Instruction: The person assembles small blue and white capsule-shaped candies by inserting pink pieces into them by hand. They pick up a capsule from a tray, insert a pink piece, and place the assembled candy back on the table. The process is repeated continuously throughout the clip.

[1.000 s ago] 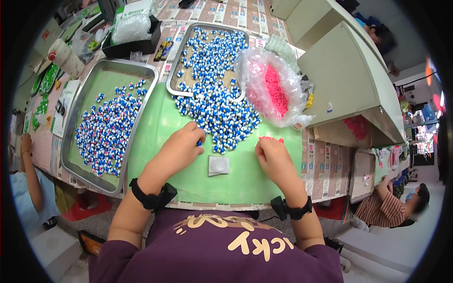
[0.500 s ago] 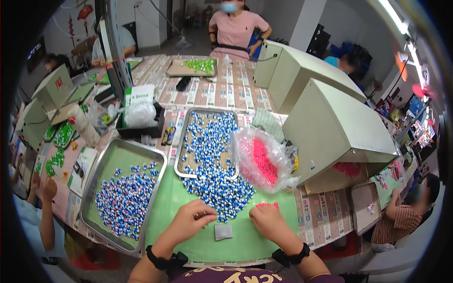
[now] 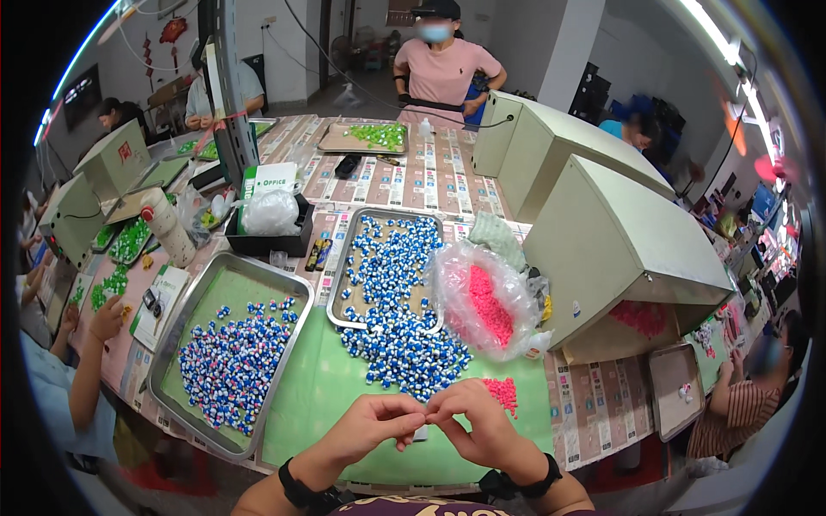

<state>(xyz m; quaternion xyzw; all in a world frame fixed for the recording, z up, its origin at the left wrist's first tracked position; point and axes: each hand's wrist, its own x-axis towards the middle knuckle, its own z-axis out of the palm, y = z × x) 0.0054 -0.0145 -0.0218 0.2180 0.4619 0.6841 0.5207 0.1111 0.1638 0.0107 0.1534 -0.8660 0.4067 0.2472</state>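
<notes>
My left hand (image 3: 372, 432) and my right hand (image 3: 478, 423) meet fingertip to fingertip over the near part of a green mat (image 3: 310, 413). Both are closed in a pinch, and whatever lies between the fingers is too small to make out. Beneath them a small grey square pad (image 3: 421, 434) is mostly covered. Just beyond, a heap of little blue-and-white pieces (image 3: 409, 357) spills from a metal tray (image 3: 330, 297). Beside my right hand lies a patch of small pink pieces (image 3: 502, 394).
A larger metal tray (image 3: 297, 322) on the left holds blue-and-white pieces with pink bits. A clear plastic bag (image 3: 452, 314) of pink pieces lies beyond my right hand. A beige box-shaped hood (image 3: 619, 232) stands at the right. Co-workers sit on both sides; a person in pink (image 3: 447, 73) stands opposite.
My hands have come together over the grey pad, the right moving left from the pink pieces and uncovering more of them. The whole view has shifted slightly.
</notes>
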